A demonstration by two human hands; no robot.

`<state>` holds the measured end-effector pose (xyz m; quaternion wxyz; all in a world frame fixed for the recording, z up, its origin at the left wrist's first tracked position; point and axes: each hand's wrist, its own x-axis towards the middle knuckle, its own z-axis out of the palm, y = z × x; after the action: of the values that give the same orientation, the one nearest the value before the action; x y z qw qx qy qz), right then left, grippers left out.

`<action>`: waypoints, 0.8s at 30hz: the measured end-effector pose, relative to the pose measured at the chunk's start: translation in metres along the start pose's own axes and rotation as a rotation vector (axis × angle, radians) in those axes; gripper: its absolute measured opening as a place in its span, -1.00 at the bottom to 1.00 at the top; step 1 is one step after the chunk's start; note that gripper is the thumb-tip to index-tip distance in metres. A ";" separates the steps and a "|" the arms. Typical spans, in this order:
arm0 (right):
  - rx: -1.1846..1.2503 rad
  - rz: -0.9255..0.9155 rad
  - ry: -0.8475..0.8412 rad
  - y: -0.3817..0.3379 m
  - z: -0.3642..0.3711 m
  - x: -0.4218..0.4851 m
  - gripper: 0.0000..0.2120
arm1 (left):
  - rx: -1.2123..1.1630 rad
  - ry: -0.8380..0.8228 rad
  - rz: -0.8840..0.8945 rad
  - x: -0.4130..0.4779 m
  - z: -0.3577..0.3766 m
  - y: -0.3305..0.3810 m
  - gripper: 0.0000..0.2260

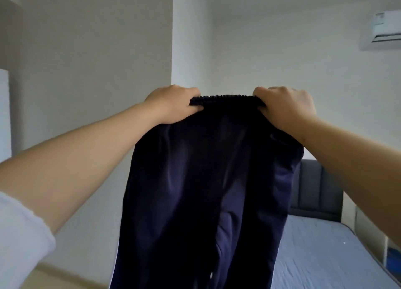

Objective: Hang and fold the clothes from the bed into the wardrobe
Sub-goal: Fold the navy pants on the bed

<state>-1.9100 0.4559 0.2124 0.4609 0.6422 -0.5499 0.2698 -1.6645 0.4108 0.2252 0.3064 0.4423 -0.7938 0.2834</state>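
Note:
A pair of dark navy trousers [206,191] with a ribbed elastic waistband hangs in the air in front of me. My left hand [173,103] grips the left end of the waistband. The right end is gripped by my right hand [286,106]. Both arms are stretched out at about chest height and the legs of the trousers drop below the frame. A thin white stripe runs down the left leg seam. The bed [321,256] with a blue-grey sheet lies at the lower right, partly hidden behind the trousers. No wardrobe is in view.
A dark grey padded headboard [314,189] stands against the far wall. An air conditioner [386,28] is mounted high on the right. A wall corner juts out in the middle. A low white shelf unit [390,252] stands at the bed's right side.

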 end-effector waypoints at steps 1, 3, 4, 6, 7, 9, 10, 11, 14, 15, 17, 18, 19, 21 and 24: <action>0.013 -0.023 -0.074 -0.005 0.009 -0.007 -0.83 | -0.068 -0.077 0.004 -0.009 0.010 -0.004 -0.76; 0.062 -0.049 -0.234 -0.017 0.026 -0.023 -0.83 | -0.206 -0.218 0.038 -0.029 0.033 -0.012 -0.77; 0.110 -0.056 -0.320 -0.022 0.033 -0.032 -0.85 | -0.273 -0.293 0.060 -0.039 0.046 -0.015 -0.78; 0.257 -0.068 -0.520 -0.032 0.048 -0.052 -0.85 | -0.395 -0.444 0.074 -0.060 0.072 -0.020 -0.87; 0.333 -0.075 -0.613 -0.037 0.055 -0.064 -0.82 | -0.463 -0.521 0.060 -0.071 0.083 -0.022 -0.94; 0.487 -0.051 -0.741 -0.047 0.066 -0.088 -0.78 | -0.644 -0.700 -0.023 -0.090 0.102 -0.023 -0.91; 0.562 -0.017 -0.791 -0.052 0.071 -0.100 -0.76 | -0.735 -0.807 -0.080 -0.099 0.111 -0.025 -0.91; 0.634 0.022 -0.844 -0.056 0.076 -0.113 -0.74 | -0.806 -0.918 -0.132 -0.107 0.120 -0.025 -0.92; 0.864 0.175 -1.082 -0.063 0.090 -0.150 -0.78 | -0.919 -1.228 -0.231 -0.128 0.150 -0.022 -0.85; 0.925 0.234 -1.168 -0.065 0.095 -0.162 -0.82 | -0.938 -1.290 -0.267 -0.134 0.160 -0.018 -0.79; 1.001 0.399 -1.307 -0.070 0.110 -0.188 -0.87 | -0.945 -1.361 -0.341 -0.150 0.182 -0.003 -0.73; 1.023 0.493 -1.360 -0.073 0.119 -0.201 -0.87 | -0.917 -1.360 -0.370 -0.159 0.195 0.006 -0.66; 1.036 0.586 -1.400 -0.077 0.127 -0.216 -0.83 | -0.890 -1.335 -0.407 -0.169 0.208 0.017 -0.60; 1.038 0.731 -1.418 -0.087 0.139 -0.241 -0.80 | -0.913 -1.259 -0.502 -0.189 0.230 0.040 -0.58; 1.014 0.923 -1.362 -0.098 0.147 -0.273 -0.78 | -0.998 -1.214 -0.688 -0.217 0.252 0.074 -0.55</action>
<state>-1.9075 0.4474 -0.1123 -0.4401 0.5042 -0.7156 0.1997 -1.6974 0.3771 -0.1127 0.0560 0.5470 -0.6737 -0.4937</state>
